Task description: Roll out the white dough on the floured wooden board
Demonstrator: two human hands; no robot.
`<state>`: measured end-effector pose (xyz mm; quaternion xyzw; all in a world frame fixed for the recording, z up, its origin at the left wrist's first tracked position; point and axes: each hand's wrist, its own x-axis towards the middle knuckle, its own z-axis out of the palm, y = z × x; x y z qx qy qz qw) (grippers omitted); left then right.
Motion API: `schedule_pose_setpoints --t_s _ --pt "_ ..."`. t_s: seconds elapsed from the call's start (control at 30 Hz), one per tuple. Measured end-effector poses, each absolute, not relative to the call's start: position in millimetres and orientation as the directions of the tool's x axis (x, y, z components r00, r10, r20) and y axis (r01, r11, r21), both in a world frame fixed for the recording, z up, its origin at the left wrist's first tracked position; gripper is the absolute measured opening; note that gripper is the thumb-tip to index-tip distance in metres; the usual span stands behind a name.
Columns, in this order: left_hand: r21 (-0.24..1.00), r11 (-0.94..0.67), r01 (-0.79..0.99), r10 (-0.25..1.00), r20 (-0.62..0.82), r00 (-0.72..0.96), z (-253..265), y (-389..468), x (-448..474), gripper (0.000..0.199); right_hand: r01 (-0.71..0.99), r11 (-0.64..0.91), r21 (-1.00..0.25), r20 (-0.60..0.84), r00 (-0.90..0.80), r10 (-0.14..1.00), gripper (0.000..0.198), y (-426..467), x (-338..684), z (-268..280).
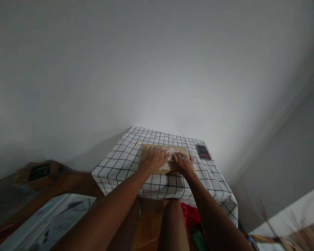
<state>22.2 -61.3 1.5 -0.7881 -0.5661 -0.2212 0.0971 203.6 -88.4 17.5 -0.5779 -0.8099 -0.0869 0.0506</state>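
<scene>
A white, dough-like mass [170, 151] lies on a light wooden board [146, 150], between my two hands. My left hand [157, 157] rests on the left part of the board with its fingers spread and its thumb side against the white mass. From the right, my right hand [183, 161] presses down at the mass's edge, fingers apart. Whitish residue shows on the fingers and around them on the board. Parts of the mass are hidden under the hands, and fine detail is too small to make out.
The board stands on a table with a white, black-checked cloth [115, 160], against a pale wall [157, 69]. A dark, pixelated object [203, 152] lies at the right. Below are a red cloth [191, 214], a light box [65, 219] and a brown carton [40, 174] on the left.
</scene>
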Motion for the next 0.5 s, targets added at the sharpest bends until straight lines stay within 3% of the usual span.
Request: schedule_pose_setpoints --t_s 0.3,0.5 --pt "0.079 -0.337 0.938 0.883 0.373 0.286 7 -23 22 0.045 0.983 0.146 -0.111 0.240 -0.116 0.964 0.058 -37 193 16" --pt "0.121 -0.317 0.941 0.902 0.343 0.260 9 9 20 0.053 0.993 0.065 -0.100 0.193 -0.045 0.980 0.068 -1 192 19"
